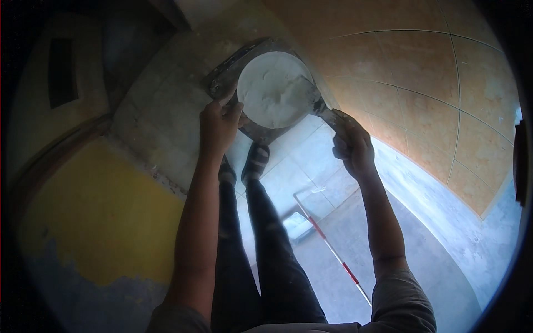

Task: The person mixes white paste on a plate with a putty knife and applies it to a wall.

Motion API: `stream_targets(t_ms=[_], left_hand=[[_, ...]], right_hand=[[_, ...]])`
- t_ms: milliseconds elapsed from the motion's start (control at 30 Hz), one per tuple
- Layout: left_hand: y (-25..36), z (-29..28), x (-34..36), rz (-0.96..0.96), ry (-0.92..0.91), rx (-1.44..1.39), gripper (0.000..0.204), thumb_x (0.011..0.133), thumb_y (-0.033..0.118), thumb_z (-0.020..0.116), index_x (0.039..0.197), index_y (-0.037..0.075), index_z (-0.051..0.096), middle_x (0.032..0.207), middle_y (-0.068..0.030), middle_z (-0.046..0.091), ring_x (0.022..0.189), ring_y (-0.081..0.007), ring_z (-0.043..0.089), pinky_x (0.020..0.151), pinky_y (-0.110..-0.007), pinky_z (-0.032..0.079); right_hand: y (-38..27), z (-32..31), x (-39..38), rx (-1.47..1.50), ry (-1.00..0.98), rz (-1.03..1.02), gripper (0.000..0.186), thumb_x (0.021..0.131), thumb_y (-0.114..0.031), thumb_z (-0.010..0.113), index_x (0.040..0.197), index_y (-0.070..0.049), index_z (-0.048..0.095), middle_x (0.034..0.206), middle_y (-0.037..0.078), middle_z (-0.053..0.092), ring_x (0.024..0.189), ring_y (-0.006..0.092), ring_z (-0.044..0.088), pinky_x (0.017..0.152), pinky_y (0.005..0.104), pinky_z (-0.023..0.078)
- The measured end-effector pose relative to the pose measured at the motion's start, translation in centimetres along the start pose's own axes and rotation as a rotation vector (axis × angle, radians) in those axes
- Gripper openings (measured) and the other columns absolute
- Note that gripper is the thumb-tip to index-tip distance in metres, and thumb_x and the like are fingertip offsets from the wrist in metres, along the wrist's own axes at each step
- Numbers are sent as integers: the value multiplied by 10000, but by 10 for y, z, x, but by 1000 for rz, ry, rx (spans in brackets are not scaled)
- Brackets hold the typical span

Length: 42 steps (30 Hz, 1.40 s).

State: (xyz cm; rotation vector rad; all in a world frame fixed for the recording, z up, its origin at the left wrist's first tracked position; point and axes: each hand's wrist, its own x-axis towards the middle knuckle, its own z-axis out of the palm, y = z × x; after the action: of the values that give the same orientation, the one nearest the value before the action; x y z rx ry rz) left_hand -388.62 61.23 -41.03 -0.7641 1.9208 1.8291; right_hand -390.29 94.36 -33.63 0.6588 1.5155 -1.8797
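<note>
A round bucket [276,91] of white paste is in front of me, its surface uneven with lumps and hollows. My left hand [221,122] is closed at its left rim, thumb and fingers pinching the edge. In my right hand [353,145] is the handle of a putty knife [320,105], whose blade reaches over the right rim into the paste. The blade's tip is smeared white and hard to tell from the paste. Behind and under the bucket shows a dark, squarish base [244,60], mostly hidden by it.
My feet [256,158] stand on pale floor tiles just below the bucket. To the right rises an orange-tiled wall [411,83]. A red and white pole [333,252] lies across the floor beside my legs, near a pale flat object [298,225]. A yellow patch [105,211] is at left.
</note>
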Motion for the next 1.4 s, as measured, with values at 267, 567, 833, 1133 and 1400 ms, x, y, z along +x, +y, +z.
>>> stream_targets(t_ms=[267, 567, 833, 1133, 1400], left_hand=[[6, 3, 1, 18, 4, 10, 576, 1013, 35, 666, 1577, 75, 562, 916, -150, 797, 854, -147, 766, 762, -322, 647], [5, 4, 0, 8, 44, -25, 561, 1011, 51, 666, 1565, 67, 577, 901, -153, 798, 821, -144, 764, 759, -324, 645], [7, 8, 3, -2, 28, -40, 560, 1030, 30, 653, 1580, 80, 556, 892, -144, 792, 823, -153, 763, 765, -339, 671], [4, 14, -1, -4, 55, 31, 552, 1027, 15, 647, 1570, 44, 556, 933, -159, 789, 847, -174, 773, 777, -335, 676], [0, 19, -4, -1, 44, -39, 544, 1033, 21, 647, 1567, 16, 544, 948, -197, 799, 918, -234, 801, 786, -351, 680]], right_hand=[[53, -34, 23, 94, -15, 64, 455, 1187, -309, 459, 1526, -11, 522, 799, -9, 488, 643, 72, 371, 591, 243, 351], [13, -14, -12, -722, 98, -287, 402, 1148, -204, 536, 1505, -22, 580, 876, 37, 554, 776, 152, 539, 730, 313, 473], [79, 31, -9, -1531, 73, -599, 675, 952, 39, 591, 1599, -148, 552, 966, 166, 590, 901, 324, 554, 805, 438, 485], [41, -1, -41, -1146, -115, -542, 488, 999, -35, 626, 1484, 0, 591, 1043, 188, 590, 977, 347, 593, 887, 469, 499], [28, 4, -12, 126, -29, -47, 466, 1149, -265, 422, 1513, 8, 525, 809, -6, 466, 648, 91, 410, 602, 279, 342]])
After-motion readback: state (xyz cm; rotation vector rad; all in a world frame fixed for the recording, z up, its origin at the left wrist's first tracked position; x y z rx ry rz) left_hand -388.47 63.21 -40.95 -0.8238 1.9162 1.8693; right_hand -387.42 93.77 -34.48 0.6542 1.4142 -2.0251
